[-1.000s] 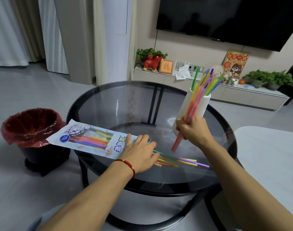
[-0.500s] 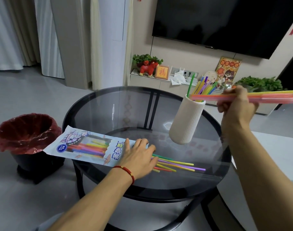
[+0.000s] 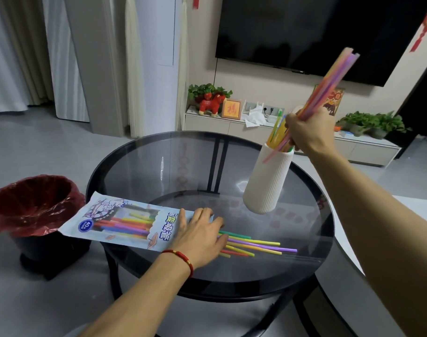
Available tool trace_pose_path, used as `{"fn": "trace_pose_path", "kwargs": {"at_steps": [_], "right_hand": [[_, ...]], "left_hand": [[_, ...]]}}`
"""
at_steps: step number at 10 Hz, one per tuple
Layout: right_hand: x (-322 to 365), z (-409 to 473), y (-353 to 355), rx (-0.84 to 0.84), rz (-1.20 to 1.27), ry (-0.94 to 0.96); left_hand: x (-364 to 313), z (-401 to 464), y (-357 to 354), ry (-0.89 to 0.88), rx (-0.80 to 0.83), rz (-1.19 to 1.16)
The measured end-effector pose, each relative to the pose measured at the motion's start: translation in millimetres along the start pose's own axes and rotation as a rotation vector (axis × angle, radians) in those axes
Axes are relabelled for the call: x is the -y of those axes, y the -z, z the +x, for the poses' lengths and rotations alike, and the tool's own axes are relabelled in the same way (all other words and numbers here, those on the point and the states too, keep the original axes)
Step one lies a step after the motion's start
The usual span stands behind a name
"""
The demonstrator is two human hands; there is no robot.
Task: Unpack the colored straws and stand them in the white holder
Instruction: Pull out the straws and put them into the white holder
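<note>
Gripping a bundle of colored straws point(image 3: 329, 83), the right hand point(image 3: 309, 132) is raised just above the mouth of the white holder point(image 3: 267, 181), fingers clenched around the bundle's lower part. The bundle slants up and to the right; its lower ends reach the holder's rim, and whether they are inside cannot be told because of blur. Other straws already stand in the holder beside the hand. The right forearm extends from the lower right, elbow out of view.

The left hand point(image 3: 200, 235) lies flat, palm down and fingers spread, pressing the open end of the straw package point(image 3: 115, 222) onto the glass table point(image 3: 183, 166); it grasps nothing. A red bracelet point(image 3: 181, 257) circles its wrist. Loose straws point(image 3: 256, 245) fan out on the table from under the fingers. The holder stands upright on the table, well apart from the package. A red-lined bin point(image 3: 30, 205) sits on the floor at left.
</note>
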State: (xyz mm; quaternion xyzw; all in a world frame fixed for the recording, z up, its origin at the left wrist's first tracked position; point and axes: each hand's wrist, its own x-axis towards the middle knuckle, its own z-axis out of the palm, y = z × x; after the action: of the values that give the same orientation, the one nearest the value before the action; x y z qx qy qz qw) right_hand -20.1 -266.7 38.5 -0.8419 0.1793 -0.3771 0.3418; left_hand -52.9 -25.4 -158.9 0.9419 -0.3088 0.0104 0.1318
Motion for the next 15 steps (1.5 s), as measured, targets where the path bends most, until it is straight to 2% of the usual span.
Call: {"fn": "trace_pose_path", "kwargs": {"at_steps": [2,4,6,7,8,9,10,11,12,13,14,15], "right_hand": [[8.5,-2.2,2.3,0.062,-0.056,-0.035],[12.0,-5.9,9.3,-0.107,-0.002,0.079],[-1.6,-9.8,4.0,-0.058,-0.112,0.24],[-5.8,-12.5,4.7,-0.08,-0.113,0.275],[-13.1,-34.5,6.1,-0.185,-0.09,0.427],[-34.3,-76.3,-4.7,-0.021,-0.14,0.554],[-60.9,-111.4,-28.8,0.306,-0.272,0.543],[-83.1,-132.0,-54.9,0.609,-0.412,0.435],[-100.7,-145.1,-73.2,0.715,-0.521,0.344],[-108.7,-150.1,-78.7,0.675,-0.565,0.345],[-101.1,-148.0,-66.3,0.67,-0.537,0.38],[-88.0,-142.6,-40.6,0.596,-0.379,0.437]], "left_hand": [[-1.2,-1.4,2.4,0.008,0.008,-0.014],[-2.6,-1.6,3.7,0.008,0.011,-0.022],[-3.6,-1.8,2.7,-0.001,-0.003,-0.026],[-2.8,-1.7,2.2,0.003,-0.004,-0.029],[-1.1,-0.6,2.0,0.013,-0.005,-0.023],[-0.5,0.9,1.7,0.025,0.006,-0.014],[-1.9,1.6,1.2,0.023,0.003,-0.006],[-2.8,2.5,0.4,0.025,0.009,0.009],[-3.6,3.4,1.4,0.034,0.019,0.016],[-4.7,2.9,3.2,0.041,0.015,0.008],[-6.3,4.9,6.3,0.032,-0.15,-0.018],[-5.6,9.9,11.2,0.061,-0.273,0.01]]}}
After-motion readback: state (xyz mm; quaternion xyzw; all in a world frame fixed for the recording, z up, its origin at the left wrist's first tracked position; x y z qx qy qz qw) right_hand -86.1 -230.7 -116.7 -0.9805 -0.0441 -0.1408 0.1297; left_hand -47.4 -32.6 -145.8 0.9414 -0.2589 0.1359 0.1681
